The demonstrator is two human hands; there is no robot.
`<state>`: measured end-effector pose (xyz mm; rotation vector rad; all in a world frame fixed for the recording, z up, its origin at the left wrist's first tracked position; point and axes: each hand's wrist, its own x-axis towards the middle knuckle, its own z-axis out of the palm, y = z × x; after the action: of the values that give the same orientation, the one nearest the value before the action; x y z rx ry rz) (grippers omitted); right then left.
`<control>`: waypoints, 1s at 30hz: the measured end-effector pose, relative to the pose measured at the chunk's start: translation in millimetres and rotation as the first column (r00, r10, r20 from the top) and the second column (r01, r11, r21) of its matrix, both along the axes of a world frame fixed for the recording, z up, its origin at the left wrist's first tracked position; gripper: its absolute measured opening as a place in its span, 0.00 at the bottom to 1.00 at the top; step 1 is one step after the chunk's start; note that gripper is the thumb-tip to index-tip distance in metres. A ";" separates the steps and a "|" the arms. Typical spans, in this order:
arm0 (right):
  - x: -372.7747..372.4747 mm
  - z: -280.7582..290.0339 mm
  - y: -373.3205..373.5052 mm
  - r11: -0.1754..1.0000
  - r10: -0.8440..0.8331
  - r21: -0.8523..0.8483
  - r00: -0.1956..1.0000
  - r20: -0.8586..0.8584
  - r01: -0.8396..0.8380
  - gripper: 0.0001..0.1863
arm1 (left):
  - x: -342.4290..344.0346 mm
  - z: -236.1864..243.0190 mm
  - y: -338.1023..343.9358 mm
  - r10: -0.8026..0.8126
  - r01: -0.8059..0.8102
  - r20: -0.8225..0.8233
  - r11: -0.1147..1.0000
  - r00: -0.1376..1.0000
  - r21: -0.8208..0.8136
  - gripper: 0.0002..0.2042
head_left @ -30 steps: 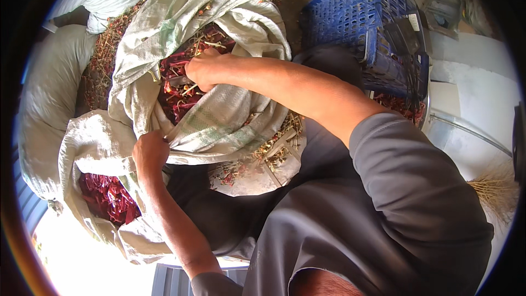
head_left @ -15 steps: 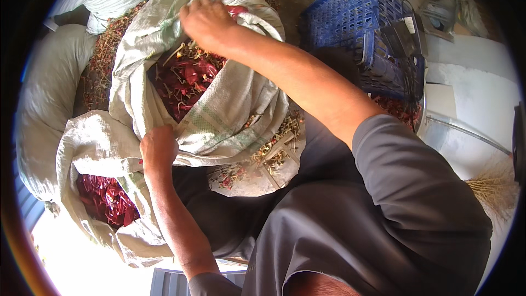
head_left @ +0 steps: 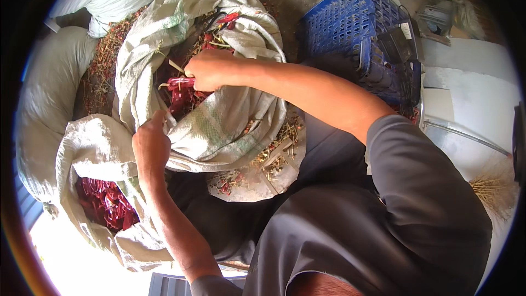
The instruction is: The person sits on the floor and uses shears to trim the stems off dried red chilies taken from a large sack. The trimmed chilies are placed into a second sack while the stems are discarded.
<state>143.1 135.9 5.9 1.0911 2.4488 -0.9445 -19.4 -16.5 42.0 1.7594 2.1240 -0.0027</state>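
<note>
A woven white sack [head_left: 153,33] stands rolled open in front of me, with dried red chilies and pale stems [head_left: 182,96] inside. My right hand [head_left: 212,70] is closed on red chilies in its mouth, partly hiding them. My left hand [head_left: 150,141] grips the sack's near-left rim with bent fingers. Just below and left, a second open sack [head_left: 98,142] holds glossy deep-red chilies [head_left: 107,204].
Full pale sacks [head_left: 46,104] lie along the left and upper left. Chili debris [head_left: 101,60] litters the floor around the sacks. A blue perforated basket [head_left: 339,24] stands at upper right, near white panels [head_left: 468,104] and a straw broom [head_left: 487,192].
My right hand went up to the sack's far rim, then came back down into its mouth onto chilies. My left hand stays near the near-left rim, shifting slightly.
</note>
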 end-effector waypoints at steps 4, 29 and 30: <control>7.9 6.4 10.9 0.908 -0.392 -0.306 0.835 -0.386 0.285 0.14 | -6.1 -9.5 10.0 0.179 -0.269 0.359 0.938 0.916 0.217 0.10; -1.3 42.1 -13.7 0.934 -0.268 -0.058 0.586 -0.765 0.351 0.09 | 18.1 20.8 52.3 0.311 -0.641 0.922 0.761 0.231 -0.096 0.17; -1.4 44.8 -13.2 0.928 -0.317 -0.122 0.574 -0.755 0.353 0.09 | 16.8 22.4 51.9 0.319 -0.640 0.912 0.763 0.256 -0.088 0.16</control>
<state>141.7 122.7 50.7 1.4208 2.9544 -1.8089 -2.6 35.5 64.4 0.7007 1.6830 1.2422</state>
